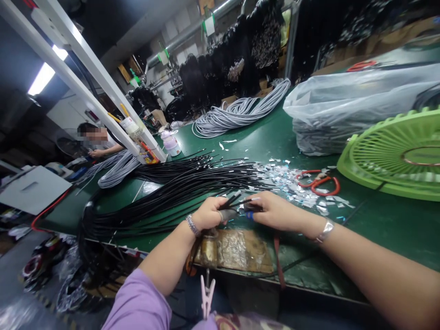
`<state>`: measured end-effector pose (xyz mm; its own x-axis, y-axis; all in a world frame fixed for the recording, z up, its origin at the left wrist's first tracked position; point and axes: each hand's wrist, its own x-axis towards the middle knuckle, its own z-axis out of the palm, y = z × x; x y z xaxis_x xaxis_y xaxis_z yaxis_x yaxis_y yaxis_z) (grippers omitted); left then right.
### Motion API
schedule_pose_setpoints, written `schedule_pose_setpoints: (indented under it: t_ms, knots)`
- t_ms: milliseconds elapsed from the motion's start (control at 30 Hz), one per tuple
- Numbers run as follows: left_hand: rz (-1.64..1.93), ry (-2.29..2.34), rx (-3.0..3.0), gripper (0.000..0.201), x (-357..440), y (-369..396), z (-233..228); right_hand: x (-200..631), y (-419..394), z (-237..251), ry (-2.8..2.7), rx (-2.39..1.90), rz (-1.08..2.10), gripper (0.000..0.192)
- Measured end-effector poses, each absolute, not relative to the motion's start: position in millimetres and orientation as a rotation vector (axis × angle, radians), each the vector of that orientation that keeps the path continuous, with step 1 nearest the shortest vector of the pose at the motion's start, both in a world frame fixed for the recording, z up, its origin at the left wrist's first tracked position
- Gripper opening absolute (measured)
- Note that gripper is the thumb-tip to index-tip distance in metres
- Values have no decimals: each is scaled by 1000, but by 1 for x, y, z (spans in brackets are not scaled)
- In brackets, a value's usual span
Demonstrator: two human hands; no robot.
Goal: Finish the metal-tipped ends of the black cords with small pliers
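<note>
My left hand [209, 213] is closed around a few black cables [234, 200], whose ends stick out past the fingers. Close by on the right, my right hand [277, 211] pinches at the ends of black cable; something blue shows at its fingers, too blurred to name. A long bundle of black cables [165, 198] lies along the green table to the left, ends pointing toward my hands. Beyond the right hand are white and blue scraps [292, 185] and red-handled scissors [326, 185]. Below the hands sits a tape-covered cardboard piece [245, 251] at the table edge.
A green fan [392, 158] and a plastic-wrapped bundle [319, 114] stand at right. Coiled grey cables [237, 117] lie at the back, near a lidded jar [170, 143]. White posts [113, 101] rise at left; a co-worker [103, 142] sits beyond them.
</note>
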<state>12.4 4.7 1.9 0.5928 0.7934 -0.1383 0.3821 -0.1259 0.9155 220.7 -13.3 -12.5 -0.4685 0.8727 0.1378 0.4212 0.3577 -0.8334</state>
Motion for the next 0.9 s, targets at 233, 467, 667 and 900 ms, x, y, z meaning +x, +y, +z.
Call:
schedule_pose_setpoints:
  t_ms: [233, 467, 667, 900]
  knots:
    - [642, 1032, 1607, 46, 9, 8, 1, 223, -14, -13, -1802, -1133, 1134, 30]
    - [612, 991, 1636, 42, 9, 8, -3, 196, -25, -19, -1468, -1034, 1548, 43]
    - [555, 967, 1613, 44, 9, 9, -2, 195, -20, -28, -1773, -1145, 1044, 20]
    - [579, 1030, 1535, 49, 11, 8, 1, 198, -22, -26, -1897, -1099, 890, 12]
